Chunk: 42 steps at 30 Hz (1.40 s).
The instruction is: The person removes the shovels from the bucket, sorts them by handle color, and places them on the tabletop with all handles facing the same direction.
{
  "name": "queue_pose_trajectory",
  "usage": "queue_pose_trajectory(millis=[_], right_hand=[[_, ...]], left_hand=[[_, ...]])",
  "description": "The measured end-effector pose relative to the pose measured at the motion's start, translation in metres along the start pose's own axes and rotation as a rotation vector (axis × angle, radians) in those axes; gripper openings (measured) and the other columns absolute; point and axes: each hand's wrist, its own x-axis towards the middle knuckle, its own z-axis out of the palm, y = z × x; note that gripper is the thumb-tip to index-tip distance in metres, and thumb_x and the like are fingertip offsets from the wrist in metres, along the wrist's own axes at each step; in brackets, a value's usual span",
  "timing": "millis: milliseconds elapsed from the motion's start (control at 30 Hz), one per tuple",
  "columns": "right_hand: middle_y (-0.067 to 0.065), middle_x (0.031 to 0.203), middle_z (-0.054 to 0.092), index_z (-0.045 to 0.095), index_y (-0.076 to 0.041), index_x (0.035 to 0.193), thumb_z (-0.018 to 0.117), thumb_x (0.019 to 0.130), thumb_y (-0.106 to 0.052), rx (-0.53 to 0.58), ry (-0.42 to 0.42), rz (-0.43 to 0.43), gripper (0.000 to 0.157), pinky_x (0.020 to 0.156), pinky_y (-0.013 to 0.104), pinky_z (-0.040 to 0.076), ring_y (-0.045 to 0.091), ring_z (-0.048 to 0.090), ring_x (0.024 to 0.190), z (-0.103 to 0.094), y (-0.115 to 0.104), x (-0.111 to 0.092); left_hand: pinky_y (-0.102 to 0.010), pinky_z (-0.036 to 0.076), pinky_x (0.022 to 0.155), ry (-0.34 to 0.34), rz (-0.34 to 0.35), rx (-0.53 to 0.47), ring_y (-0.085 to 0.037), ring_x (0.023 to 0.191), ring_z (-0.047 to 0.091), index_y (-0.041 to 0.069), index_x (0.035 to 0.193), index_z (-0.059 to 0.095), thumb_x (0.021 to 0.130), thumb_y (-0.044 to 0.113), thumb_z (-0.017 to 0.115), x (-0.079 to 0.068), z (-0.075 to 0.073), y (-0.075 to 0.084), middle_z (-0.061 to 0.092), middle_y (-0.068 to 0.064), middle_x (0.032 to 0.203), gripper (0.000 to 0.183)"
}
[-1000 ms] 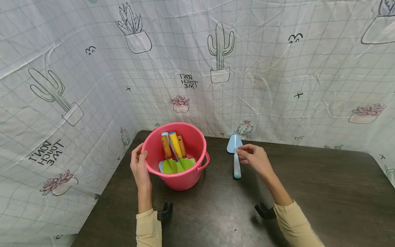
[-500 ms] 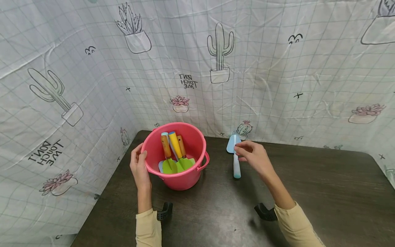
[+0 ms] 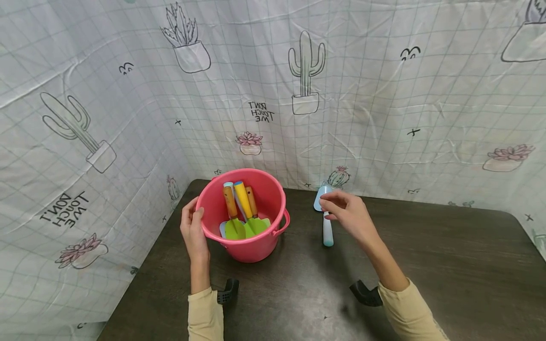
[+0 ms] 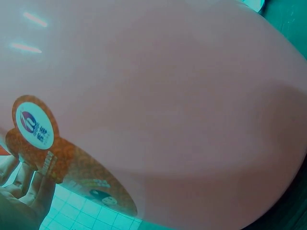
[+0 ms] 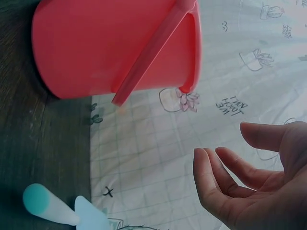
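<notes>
- pink bucket [image 3: 251, 248]: resting on the dark table [image 3: 443, 265], at roughly 11 o'clock from the person's seat, 12 pointing away.
- left hand [image 3: 194, 232]: closed about the bucket's rim at 9 o'clock, thumb over the edge, fingers on the outer side; grip confirmed.
- carry handle [image 3: 286, 220]: pink, against the bucket at 4 o'clock.
- contents noted: an orange-handled trowel [image 3: 230, 203] and a yellow-handled tool [image 3: 243, 199], among others, handles leaning towards 12, green blades [image 3: 235, 230] low towards 6.
- light blue trowel [image 3: 327, 232]: flat on the table, 3 o'clock from the bucket, blade towards 12, pale handle towards 6.
- right hand [image 3: 350, 215]: above that trowel and apart from it; fingers loosely bent, thumb clear of the fingertips, nothing in its grasp.
- sticker [image 4: 36, 124]: orange, on the bucket's outer wall by the left fingers.
- patterned cloth [image 3: 367, 118]: hung beyond the table at 12, printed with potted cacti.
</notes>
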Motion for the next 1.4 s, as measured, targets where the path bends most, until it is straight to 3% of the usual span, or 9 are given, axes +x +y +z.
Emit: queue_pose_trajectory(millis=[300,500,1000,1300,1400], right_hand=[[0.020,0.115,0.069,0.068,0.003,0.123,0.069,0.101,-0.025,0.022,-0.018,-0.040,0.036,0.086,0.035,0.059,0.013,0.068,0.097,0.005,-0.010,-0.002],[0.016,0.116,0.070,0.069,0.001,0.124,0.068,0.101,-0.028,-0.002,-0.025,-0.066,0.037,0.087,0.036,0.059,0.016,0.070,0.099,0.009,-0.017,-0.002],[0.017,0.112,0.071,0.068,0.004,0.122,0.068,0.101,-0.019,0.037,-0.042,-0.118,0.031,0.085,0.034,0.060,0.019,0.069,0.098,0.021,-0.032,0.001],[0.021,0.119,0.069,0.065,0.006,0.126,0.067,0.101,-0.017,0.082,-0.046,-0.113,0.034,0.085,0.030,0.059,0.030,0.069,0.104,0.029,-0.039,0.004],[0.021,0.119,0.069,0.065,0.006,0.127,0.067,0.101,-0.017,0.092,-0.042,-0.113,0.035,0.085,0.030,0.059,0.028,0.070,0.103,0.031,-0.042,0.004]], left_hand=[[-0.023,0.054,0.090,0.005,-0.008,0.007,-0.021,0.109,0.059,0.003,0.138,0.058,0.103,0.013,0.050,-0.001,0.000,0.000,0.060,-0.009,0.129,0.038],[-0.023,0.054,0.091,0.006,-0.004,0.005,-0.021,0.110,0.059,0.002,0.138,0.058,0.103,0.013,0.051,-0.002,-0.001,0.000,0.060,-0.009,0.130,0.038],[-0.025,0.054,0.092,0.004,0.002,-0.001,-0.021,0.111,0.059,0.002,0.138,0.058,0.103,0.013,0.051,-0.002,0.001,0.001,0.060,-0.008,0.130,0.038],[-0.024,0.054,0.092,0.001,0.000,0.000,-0.021,0.112,0.059,0.002,0.138,0.058,0.102,0.013,0.051,-0.001,0.001,0.002,0.060,-0.010,0.130,0.038],[-0.024,0.054,0.091,-0.002,0.003,-0.002,-0.021,0.111,0.060,0.001,0.137,0.058,0.102,0.013,0.051,-0.001,0.001,0.002,0.060,-0.010,0.129,0.038]])
